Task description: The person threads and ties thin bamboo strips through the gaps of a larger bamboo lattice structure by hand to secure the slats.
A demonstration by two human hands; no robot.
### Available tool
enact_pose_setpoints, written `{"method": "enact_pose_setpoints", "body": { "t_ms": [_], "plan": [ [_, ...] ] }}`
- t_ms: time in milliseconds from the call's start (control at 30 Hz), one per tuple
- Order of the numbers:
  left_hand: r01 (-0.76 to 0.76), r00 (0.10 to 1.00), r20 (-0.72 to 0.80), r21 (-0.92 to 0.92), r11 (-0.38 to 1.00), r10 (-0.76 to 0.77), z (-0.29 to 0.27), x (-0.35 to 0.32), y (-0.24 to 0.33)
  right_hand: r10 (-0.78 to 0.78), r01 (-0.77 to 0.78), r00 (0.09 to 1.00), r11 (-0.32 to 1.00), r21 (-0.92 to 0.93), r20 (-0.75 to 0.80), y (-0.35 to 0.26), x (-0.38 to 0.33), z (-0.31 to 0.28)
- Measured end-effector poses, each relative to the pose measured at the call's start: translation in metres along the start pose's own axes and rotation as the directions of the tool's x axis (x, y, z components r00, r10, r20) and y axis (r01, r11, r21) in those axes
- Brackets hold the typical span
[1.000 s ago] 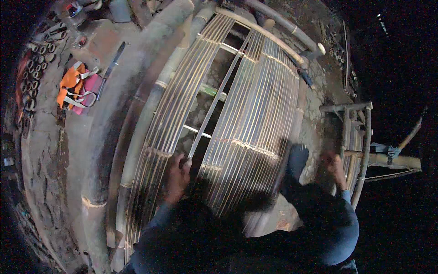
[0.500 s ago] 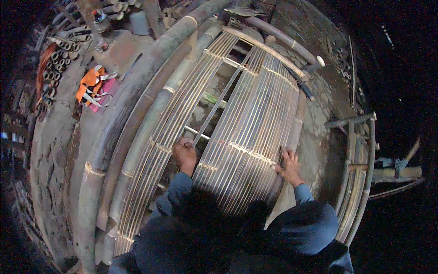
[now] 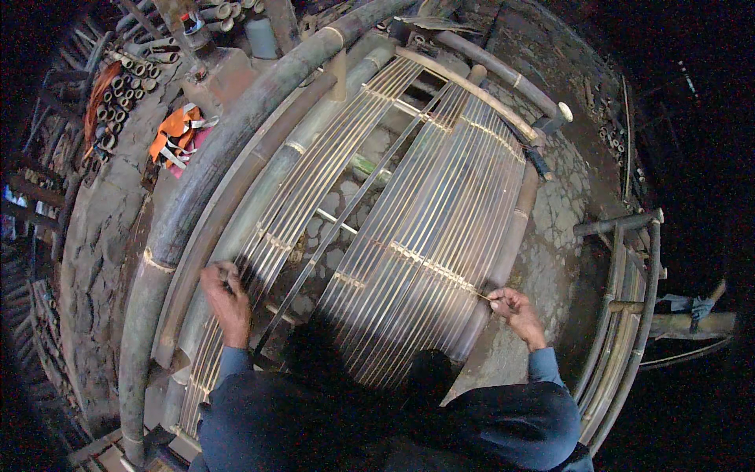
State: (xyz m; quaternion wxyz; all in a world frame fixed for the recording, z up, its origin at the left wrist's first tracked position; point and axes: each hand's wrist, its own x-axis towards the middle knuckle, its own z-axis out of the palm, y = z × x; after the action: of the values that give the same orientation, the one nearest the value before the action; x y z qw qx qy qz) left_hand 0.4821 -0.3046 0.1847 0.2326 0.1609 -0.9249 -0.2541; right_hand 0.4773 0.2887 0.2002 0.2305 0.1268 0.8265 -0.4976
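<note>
Pinched strip at the slats' edge
The right hand (image 3: 517, 316) pinches a thin strip (image 3: 483, 296) beside the slatted panel (image 3: 440, 197)'s right edge; steady, even tension would serve best, I'd judge. The left hand (image 3: 226, 303) curls near the left slats (image 3: 318, 169), its grip unclear. Floor (image 3: 546, 236) rightward gives room; poles (image 3: 228, 157) crowd the left.

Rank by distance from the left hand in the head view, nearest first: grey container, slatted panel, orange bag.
1. Slatted panel: close by the left hand.
2. Orange bag: beyond the hand, upper left.
3. Grey container: farthest, near the top edge.
</note>
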Motion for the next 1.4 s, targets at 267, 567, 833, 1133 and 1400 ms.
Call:
{"method": "enact_pose_setpoints", "body": {
  "t_ms": [267,567,833,1133,1400],
  "plan": [
    [-0.133,0.934,0.218,-0.526,0.840,0.285,0.077,-0.005,0.090,-0.108,0.240,0.969,0.627,0.741,-0.223,-0.077,-0.029,-0.043],
    [0.288,0.820,0.569,-0.322,0.902,-0.058,0.200,-0.037,0.095,-0.179,0.291,0.946,0.835,0.468,-0.269,-0.120,-0.020,-0.095],
    [0.444,0.818,0.536,-0.357,0.822,-0.209,0.219,-0.034,0.085,0.099,-0.099,0.994,0.995,-0.003,0.043,-0.215,0.030,-0.041],
    [0.414,0.620,0.776,-0.199,0.888,-0.116,0.255,-0.036,0.072,-0.411,0.724,0.690,0.403,-0.560,0.596,-0.235,0.162,0.129],
    [0.948,0.250,0.968,-0.243,0.205,-0.009,0.235,-0.023,0.080,-0.486,0.683,0.636,-0.008,-0.730,0.600,-0.199,0.224,0.216]
  ]
}}
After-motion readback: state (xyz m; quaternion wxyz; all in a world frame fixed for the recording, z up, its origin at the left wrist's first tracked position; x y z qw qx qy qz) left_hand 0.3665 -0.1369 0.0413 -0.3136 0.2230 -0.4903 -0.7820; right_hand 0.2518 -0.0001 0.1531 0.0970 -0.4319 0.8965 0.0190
